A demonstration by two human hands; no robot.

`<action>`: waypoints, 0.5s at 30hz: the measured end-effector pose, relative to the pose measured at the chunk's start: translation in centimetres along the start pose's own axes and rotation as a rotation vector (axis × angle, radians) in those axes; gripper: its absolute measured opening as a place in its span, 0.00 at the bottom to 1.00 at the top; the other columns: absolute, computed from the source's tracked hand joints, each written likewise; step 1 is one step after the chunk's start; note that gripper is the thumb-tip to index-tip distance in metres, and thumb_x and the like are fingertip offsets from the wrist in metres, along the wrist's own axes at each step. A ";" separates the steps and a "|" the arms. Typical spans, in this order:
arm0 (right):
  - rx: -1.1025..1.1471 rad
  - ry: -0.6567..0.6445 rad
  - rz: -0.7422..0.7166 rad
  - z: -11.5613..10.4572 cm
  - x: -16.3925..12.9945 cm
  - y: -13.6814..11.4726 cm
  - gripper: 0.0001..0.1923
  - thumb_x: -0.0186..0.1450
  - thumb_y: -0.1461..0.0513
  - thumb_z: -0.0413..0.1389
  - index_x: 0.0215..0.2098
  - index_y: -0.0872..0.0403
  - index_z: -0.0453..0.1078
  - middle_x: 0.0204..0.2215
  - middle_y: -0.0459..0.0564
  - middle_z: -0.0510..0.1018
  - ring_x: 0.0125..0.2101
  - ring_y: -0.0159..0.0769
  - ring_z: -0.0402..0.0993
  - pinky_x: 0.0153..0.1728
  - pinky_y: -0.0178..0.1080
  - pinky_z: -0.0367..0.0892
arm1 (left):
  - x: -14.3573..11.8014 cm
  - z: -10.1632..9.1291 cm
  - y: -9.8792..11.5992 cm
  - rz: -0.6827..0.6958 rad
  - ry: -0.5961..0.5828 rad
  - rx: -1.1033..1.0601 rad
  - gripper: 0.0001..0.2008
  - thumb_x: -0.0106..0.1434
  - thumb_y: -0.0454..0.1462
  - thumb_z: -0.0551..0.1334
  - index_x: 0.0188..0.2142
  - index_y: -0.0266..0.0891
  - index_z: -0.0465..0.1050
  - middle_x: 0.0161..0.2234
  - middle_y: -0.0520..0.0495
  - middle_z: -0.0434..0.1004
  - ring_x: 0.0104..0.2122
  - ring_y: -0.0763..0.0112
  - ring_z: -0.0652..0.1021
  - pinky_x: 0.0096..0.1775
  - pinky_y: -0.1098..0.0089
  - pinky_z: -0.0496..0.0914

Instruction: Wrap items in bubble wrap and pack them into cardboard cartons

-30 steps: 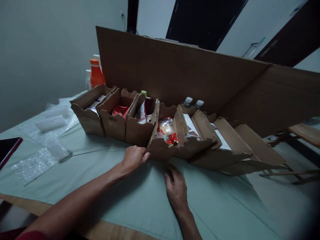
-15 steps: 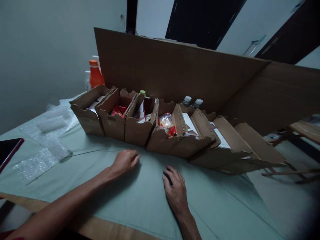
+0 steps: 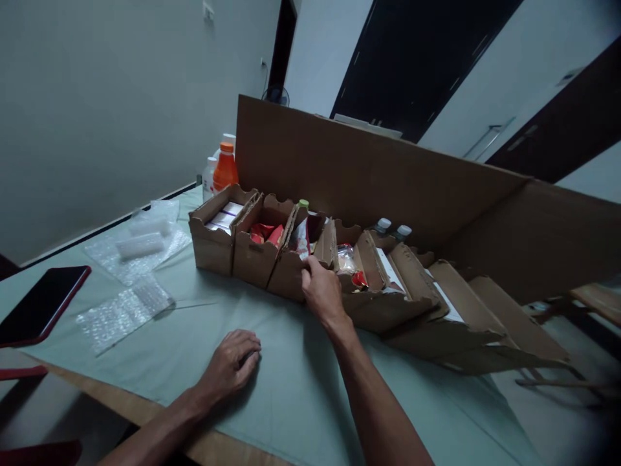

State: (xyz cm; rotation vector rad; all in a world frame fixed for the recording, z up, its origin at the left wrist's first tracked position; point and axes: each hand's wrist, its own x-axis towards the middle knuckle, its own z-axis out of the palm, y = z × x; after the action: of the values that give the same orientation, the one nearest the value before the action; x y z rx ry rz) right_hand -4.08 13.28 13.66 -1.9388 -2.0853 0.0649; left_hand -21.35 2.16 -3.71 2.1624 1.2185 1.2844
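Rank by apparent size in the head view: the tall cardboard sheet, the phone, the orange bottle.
1. Cardboard sheet, by far the largest.
2. Phone, though it lies nearer the camera.
3. Orange bottle, farther away.

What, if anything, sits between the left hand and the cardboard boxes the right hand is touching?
Nothing visible. The left hand rests flat on the green cloth, with only bare cloth between it and the boxes. The right hand is already on them.

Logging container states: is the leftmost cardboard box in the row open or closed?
Open: the leftmost cardboard box has no lid, and pale flat packs show inside.
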 end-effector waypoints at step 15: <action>0.250 0.219 -0.513 -2.1 -22.6 5.8 0.15 0.67 0.68 0.51 0.47 0.51 0.75 0.28 0.47 0.83 0.24 0.32 0.80 0.29 0.30 0.73 | -0.1 -1.9 -0.1 -0.390 0.385 -0.183 0.28 0.62 0.39 0.61 0.62 0.41 0.61 0.60 0.37 0.67 0.58 0.52 0.70 0.58 0.49 0.68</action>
State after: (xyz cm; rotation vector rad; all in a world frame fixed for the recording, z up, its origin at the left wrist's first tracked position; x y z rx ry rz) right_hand 3.14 -8.71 10.24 -1.1746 -2.2292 0.0034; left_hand -23.03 1.87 -2.80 1.4957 1.5061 1.5988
